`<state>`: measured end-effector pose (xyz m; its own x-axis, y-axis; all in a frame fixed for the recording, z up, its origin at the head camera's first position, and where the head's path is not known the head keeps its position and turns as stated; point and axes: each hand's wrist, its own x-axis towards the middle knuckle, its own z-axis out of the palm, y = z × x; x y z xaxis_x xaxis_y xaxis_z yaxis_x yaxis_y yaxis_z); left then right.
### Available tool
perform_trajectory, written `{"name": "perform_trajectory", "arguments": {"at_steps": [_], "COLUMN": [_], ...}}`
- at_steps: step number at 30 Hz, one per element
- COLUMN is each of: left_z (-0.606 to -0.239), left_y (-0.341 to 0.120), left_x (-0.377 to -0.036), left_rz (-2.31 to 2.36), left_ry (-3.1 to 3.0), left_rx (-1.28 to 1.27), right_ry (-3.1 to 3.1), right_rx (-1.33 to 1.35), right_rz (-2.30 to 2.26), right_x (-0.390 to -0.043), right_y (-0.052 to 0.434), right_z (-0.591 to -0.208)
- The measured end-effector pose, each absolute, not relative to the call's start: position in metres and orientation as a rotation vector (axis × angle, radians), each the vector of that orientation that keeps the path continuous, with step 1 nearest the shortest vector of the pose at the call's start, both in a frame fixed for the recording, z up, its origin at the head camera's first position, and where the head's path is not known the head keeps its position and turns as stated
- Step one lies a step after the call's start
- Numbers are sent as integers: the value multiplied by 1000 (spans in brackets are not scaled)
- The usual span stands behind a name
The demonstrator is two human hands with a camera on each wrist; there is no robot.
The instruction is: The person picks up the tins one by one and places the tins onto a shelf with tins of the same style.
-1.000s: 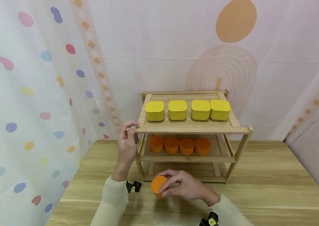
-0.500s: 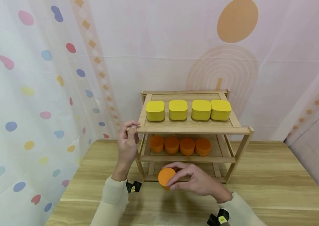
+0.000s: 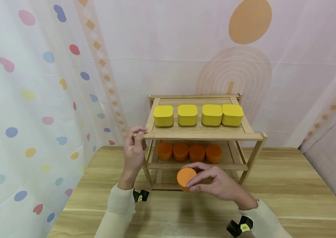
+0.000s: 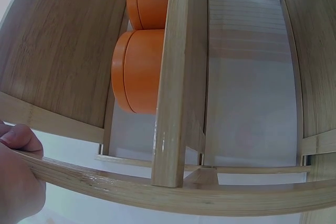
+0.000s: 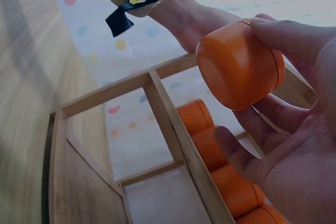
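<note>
A round orange canister [image 3: 186, 177] with a lid hangs in the air before the wooden rack [image 3: 200, 136], pinched between thumb and fingers of my right hand [image 3: 215, 182]. The right wrist view shows the orange canister [image 5: 239, 66] tilted, its base toward the camera. My left hand [image 3: 135, 145] grips the front left corner of the rack's top shelf; in the left wrist view only part of this left hand [image 4: 20, 177] shows, curled on the frame. Several similar orange canisters [image 3: 180, 152] stand in a row on the middle shelf, beneath the top one.
Several yellow square-cornered canisters [image 3: 187, 115] line the top shelf, the two rightmost touching. The rack's bottom shelf [image 3: 168, 177] lies partly behind my right hand. All this stands on a wooden table [image 3: 287, 185], with a patterned curtain [image 3: 168, 49] behind.
My right hand has lifted the orange canister and carried it to the right and toward the rack. The left hand stays at the rack's corner.
</note>
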<state>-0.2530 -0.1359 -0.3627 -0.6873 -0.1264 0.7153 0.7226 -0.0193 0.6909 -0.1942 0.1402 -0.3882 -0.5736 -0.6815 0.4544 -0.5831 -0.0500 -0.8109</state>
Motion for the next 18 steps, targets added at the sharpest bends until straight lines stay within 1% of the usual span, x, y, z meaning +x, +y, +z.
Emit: {"name": "perform_trajectory", "arguments": {"at_steps": [18], "left_z": [-363], "left_y": [-136], "left_x": [-252], "left_rz": [-1774], "left_ry": [-1655], "left_rx": [-623], "right_ry": [2239], "right_rx": [-1391], "right_rz": [-1783], "right_x": [-191], "right_y": [182], "right_z": [-372]}}
